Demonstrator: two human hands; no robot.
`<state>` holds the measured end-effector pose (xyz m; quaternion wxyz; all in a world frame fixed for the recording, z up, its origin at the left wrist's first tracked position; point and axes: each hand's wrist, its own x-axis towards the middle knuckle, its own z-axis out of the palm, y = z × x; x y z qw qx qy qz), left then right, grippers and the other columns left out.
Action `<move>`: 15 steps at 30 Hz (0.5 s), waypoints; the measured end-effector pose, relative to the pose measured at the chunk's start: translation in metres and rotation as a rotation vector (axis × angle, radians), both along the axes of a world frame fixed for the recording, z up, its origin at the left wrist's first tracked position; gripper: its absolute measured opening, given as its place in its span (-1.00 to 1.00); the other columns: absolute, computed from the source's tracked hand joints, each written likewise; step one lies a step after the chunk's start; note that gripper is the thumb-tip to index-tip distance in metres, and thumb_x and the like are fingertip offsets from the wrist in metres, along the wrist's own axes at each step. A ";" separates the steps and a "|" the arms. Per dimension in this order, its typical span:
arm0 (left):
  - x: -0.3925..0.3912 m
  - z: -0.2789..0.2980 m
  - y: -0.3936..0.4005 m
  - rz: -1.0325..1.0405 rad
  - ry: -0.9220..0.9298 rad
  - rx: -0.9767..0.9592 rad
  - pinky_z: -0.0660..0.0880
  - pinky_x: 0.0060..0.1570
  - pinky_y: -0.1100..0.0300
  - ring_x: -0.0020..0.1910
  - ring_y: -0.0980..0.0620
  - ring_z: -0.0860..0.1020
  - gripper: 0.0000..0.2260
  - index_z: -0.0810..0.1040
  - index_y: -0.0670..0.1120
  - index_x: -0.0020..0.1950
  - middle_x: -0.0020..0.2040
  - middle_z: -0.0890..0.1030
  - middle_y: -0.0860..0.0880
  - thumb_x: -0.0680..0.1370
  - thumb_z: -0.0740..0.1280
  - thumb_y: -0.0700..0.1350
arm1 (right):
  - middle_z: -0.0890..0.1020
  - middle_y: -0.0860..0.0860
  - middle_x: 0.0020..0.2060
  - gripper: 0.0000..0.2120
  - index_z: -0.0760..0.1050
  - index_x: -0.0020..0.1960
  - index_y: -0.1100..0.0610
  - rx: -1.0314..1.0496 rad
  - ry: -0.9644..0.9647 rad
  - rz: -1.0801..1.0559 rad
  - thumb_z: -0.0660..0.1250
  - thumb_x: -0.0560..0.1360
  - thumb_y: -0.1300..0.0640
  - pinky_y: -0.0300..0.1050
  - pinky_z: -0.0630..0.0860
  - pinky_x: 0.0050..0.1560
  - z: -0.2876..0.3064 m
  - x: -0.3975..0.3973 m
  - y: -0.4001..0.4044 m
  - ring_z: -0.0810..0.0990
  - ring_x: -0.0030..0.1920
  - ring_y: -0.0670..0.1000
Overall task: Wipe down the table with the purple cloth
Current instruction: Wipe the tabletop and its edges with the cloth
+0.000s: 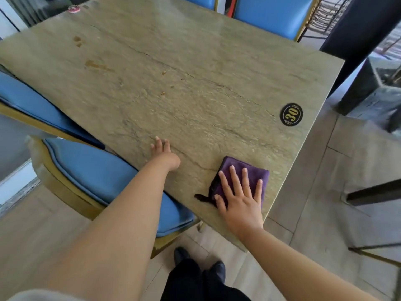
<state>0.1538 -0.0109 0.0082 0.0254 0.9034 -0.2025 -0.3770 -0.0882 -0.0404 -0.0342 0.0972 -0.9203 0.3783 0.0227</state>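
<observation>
A person standing at the near corner of a green stone-patterned table (195,61) presses the right hand (240,198) flat on a folded purple cloth (249,170), fingers spread wide and not curled around it, so the grip is apart and pins the fabric by palm pressure alone. The cloth lies on the table just inside that near corner, short of the round black badge marked "30" (291,114), with a dark loop or tag (202,197) trailing from its near-left edge. It looks soft, light and plush; it would likely bunch or unfold if pulled by one edge, so a flat palm over the middle of the fold seems the surest hold for sliding it across the smooth, probably slick surface. Left of the cloth, the left hand (163,154) rests on the bare table, fingers loosely extended and holding nothing. Farther from the cloth, past the table's middle, small crumbs (163,82) lie scattered, and brownish stains (93,64) mark the far-left side, suggesting most of the wiping is yet to come. Blue-cushioned chairs (104,170) flank the table.
</observation>
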 end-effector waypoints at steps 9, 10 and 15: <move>-0.005 -0.008 0.002 -0.037 -0.081 0.021 -0.13 0.50 -0.15 0.53 -0.06 -0.33 -0.33 -0.31 -0.02 0.56 0.51 -0.45 0.00 0.62 0.09 -0.22 | -0.02 -0.04 0.56 -0.44 -0.08 0.54 -0.13 -0.044 0.026 0.459 -0.12 0.58 -0.24 0.32 -0.21 0.46 -0.007 0.037 0.018 -0.20 0.53 0.16; -0.005 -0.007 0.003 -0.046 -0.077 0.022 -0.14 0.50 -0.14 0.53 -0.07 -0.33 -0.34 -0.30 -0.02 0.56 0.51 -0.45 -0.01 0.62 0.09 -0.21 | 0.01 -0.06 0.55 -0.44 -0.06 0.54 -0.16 -0.045 0.027 0.506 -0.10 0.58 -0.24 0.32 -0.18 0.46 -0.007 0.026 0.013 -0.16 0.54 0.15; -0.006 -0.002 0.003 -0.077 -0.067 0.055 -0.19 0.49 -0.09 0.53 -0.10 -0.33 -0.35 -0.30 -0.05 0.56 0.52 -0.44 -0.03 0.64 0.08 -0.18 | 0.01 -0.08 0.55 -0.46 -0.08 0.53 -0.19 -0.088 0.041 0.511 -0.08 0.59 -0.25 0.31 -0.05 0.45 -0.005 -0.054 0.002 -0.12 0.55 0.11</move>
